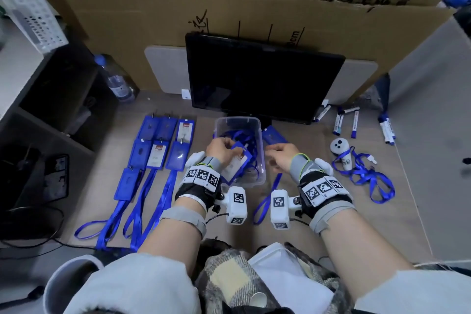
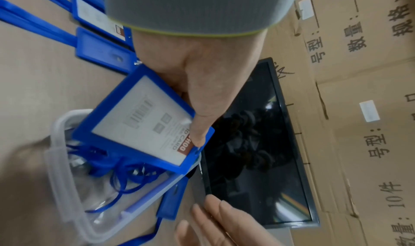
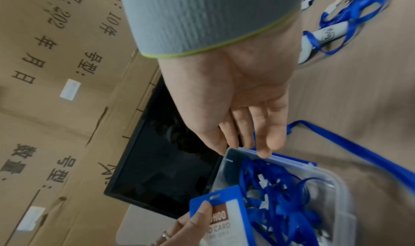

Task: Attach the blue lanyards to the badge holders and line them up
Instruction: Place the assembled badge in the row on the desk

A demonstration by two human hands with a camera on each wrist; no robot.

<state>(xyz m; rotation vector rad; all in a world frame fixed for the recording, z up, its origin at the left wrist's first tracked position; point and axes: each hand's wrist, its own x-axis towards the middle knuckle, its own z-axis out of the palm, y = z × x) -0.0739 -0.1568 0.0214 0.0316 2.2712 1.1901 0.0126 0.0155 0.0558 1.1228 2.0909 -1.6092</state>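
My left hand (image 1: 221, 148) pinches a blue badge holder (image 2: 143, 120) with a white ID card, thumb on its top corner, above a clear plastic box (image 1: 260, 135) full of loose blue lanyards (image 3: 278, 200). The same badge holder (image 3: 213, 214) shows in the right wrist view. My right hand (image 1: 279, 151) hovers with straight fingers (image 3: 262, 136) at the box's right rim (image 3: 289, 159) and holds nothing. Several badge holders with lanyards attached (image 1: 155, 150) lie in rows on the left of the table. One blue lanyard (image 1: 267, 199) lies between my wrists.
A black monitor (image 1: 262, 76) stands behind the box, cardboard behind it. Another blue holder (image 1: 274, 136) lies right of the box. A tangle of lanyards round a small white object (image 1: 364, 171) and several markers (image 1: 354, 122) lie at the right. A water bottle (image 1: 116, 79) stands back left.
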